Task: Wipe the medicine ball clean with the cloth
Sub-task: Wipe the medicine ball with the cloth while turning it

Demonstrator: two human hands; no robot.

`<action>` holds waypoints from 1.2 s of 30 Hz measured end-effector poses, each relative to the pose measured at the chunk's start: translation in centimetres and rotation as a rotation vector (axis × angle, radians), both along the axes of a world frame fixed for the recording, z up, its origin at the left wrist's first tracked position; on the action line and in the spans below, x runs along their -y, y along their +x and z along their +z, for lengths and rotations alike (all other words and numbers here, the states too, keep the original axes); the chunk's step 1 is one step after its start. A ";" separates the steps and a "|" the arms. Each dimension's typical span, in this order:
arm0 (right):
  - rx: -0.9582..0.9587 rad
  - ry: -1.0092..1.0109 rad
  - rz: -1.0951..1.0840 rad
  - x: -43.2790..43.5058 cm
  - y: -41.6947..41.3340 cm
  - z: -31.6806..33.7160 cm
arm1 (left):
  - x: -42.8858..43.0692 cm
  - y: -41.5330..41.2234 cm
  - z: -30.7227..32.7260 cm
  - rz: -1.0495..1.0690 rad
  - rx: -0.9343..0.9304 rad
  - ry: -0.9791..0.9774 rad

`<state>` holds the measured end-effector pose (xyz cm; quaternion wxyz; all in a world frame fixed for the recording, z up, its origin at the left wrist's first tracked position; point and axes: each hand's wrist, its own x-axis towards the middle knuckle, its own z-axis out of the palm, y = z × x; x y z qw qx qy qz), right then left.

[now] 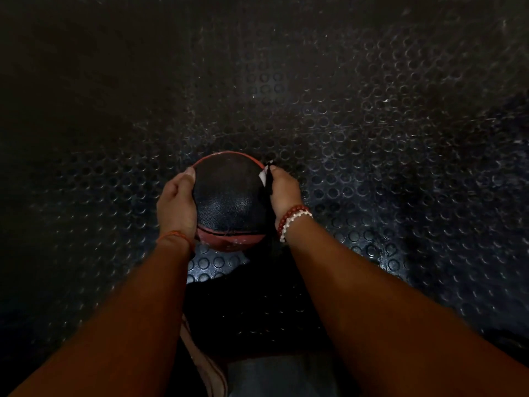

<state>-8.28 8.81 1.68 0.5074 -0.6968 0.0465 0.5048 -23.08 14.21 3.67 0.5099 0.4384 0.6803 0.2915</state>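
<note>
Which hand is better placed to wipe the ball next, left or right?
Right. The right hand holds the cloth against the medicine ball; the left hand only steadies its other side.

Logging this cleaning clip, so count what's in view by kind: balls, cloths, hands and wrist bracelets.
medicine ball: 1
cloth: 1
hands: 2, left hand and right hand
bracelets: 3, thread band, red bead bracelet, white bead bracelet
total: 7

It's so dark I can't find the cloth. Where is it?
In the head view, the cloth sits just right of centre, held by the right hand against the right side of the medicine ball.
</note>
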 end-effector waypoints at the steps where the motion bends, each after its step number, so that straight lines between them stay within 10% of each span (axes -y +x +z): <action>1: -0.035 -0.020 -0.026 0.3 0.4 -0.2 | 0.0 -0.1 -0.2 0.004 0.010 -0.006; 10: 0.364 -0.125 -0.040 3.3 -5.1 1.9 | -0.1 0.2 -0.3 0.003 -0.012 0.005; 16: 0.896 -0.059 0.555 1.3 -4.4 3.6 | -0.1 0.5 -0.5 -0.031 -0.019 0.014; 28: 0.445 -0.207 0.870 -5.0 3.1 2.8 | 0.6 0.8 -0.9 -0.052 -0.065 0.047; 36: 0.856 -0.094 0.711 -0.1 -2.3 3.6 | 0.4 1.0 -1.1 -0.085 -0.126 0.047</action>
